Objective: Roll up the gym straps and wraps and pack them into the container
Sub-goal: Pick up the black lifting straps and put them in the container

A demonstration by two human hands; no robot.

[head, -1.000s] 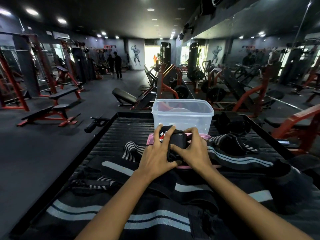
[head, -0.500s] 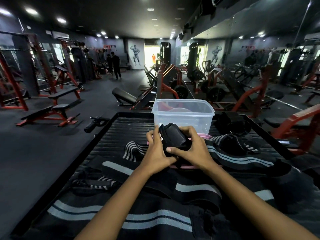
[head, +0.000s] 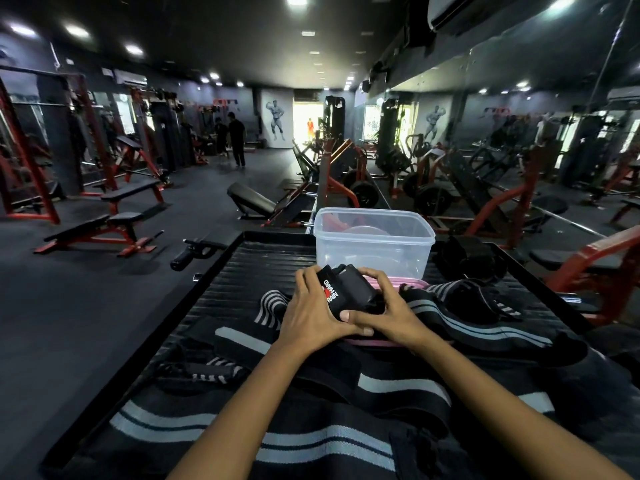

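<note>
Both my hands hold a rolled black wrap (head: 349,289) with a white and red label, just in front of a clear plastic container (head: 374,244). My left hand (head: 311,311) grips the roll's left side. My right hand (head: 384,311) wraps around its right side, thumb pressed on the front. The container stands open on a black ribbed platform (head: 249,268), with nothing clearly visible inside it. A pink lid (head: 408,282) lies under the roll and my hands. Several black wraps with grey stripes (head: 460,318) lie unrolled across the platform.
A dark rolled bundle (head: 467,258) sits right of the container. A striped strap (head: 270,301) and a short striped strap (head: 207,370) lie to the left. Gym benches (head: 100,230) and red machines stand around; two persons (head: 232,138) are far off.
The roll has been turned in my hands so its white and red label faces up at the left. My right thumb has shifted down onto the roll's front.
</note>
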